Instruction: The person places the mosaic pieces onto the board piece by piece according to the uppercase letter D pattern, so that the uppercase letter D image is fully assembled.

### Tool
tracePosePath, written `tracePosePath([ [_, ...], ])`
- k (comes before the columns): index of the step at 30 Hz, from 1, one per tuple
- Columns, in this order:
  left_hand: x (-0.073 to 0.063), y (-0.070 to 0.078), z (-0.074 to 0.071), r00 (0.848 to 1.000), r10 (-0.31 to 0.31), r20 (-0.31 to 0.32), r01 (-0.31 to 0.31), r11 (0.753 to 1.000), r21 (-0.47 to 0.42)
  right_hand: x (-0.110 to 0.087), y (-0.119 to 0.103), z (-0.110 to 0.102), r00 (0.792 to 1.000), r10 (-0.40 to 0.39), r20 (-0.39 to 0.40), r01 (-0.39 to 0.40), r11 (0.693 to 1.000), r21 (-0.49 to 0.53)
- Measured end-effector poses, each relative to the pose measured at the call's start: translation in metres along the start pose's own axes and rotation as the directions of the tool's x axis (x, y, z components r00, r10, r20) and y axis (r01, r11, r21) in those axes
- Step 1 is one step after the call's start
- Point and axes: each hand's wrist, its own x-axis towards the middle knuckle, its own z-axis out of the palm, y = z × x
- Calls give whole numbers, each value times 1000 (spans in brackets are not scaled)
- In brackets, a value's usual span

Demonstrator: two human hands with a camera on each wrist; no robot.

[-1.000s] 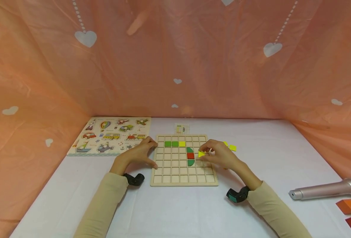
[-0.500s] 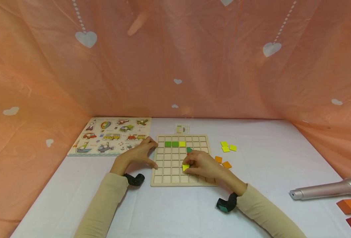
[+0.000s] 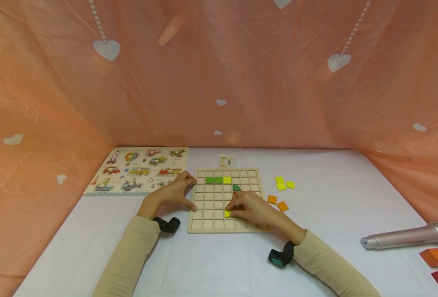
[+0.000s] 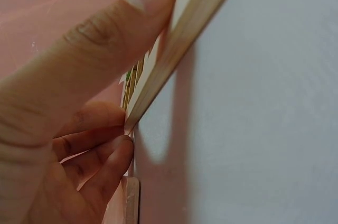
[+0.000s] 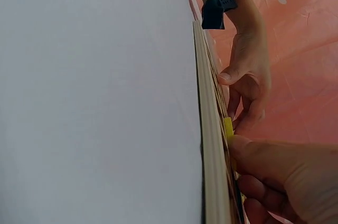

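On the table lies a wooden grid board (image 3: pixel 208 223). My right hand (image 3: pixel 251 207) is over its lower middle and pinches a yellow square tile (image 3: pixel 227 214) between thumb and fingers, at a cell. In the right wrist view the yellow tile (image 5: pixel 228 127) stands out above the grid beside the thumb. My left hand (image 3: pixel 172 192) rests on the board's left edge, thumb and fingers spread apart along it. Two green square tiles (image 3: pixel 214 180) and a yellow one (image 3: pixel 227 180) fill cells in an upper row. A green rounded piece (image 3: pixel 236 187) shows above my right hand, which covers the cells below it.
Several yellow tiles (image 3: pixel 281 186) and two orange tiles (image 3: pixel 282 206) lie right of the board. Behind it is a small pattern card (image 3: pixel 227 161). A picture puzzle (image 3: pixel 138 170) lies left. A microphone-like silver-pink object (image 3: pixel 404 238) and orange-red blocks (image 3: pixel 436 258) are far right.
My right hand has carried the yellow tile leftward and toward me, from the board's right side to its lower middle. The left hand has stayed in place.
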Motion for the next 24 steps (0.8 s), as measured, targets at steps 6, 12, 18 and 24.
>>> tracePosePath([
  [6, -1, 1, 0, 1000, -6, -3, 6, 1000, -13, 0, -2, -1, 999, 34, 9, -34, 999, -9],
  [12, -1, 1, 0, 1000, -4, 0, 4, 999, -33, -1, -3, -8, 999, 41, -24, -41, 999, 3],
  [18, 0, 1, 1, 1000, 1, -1, -1, 999, -32, -7, 4, -32, 983, 48, -178, -40, 998, 50],
  [24, -1, 0, 1, 1000, -8, -6, 8, 1000, -22, -22, 21, -59, 945, 105, -309, -110, 994, 1],
])
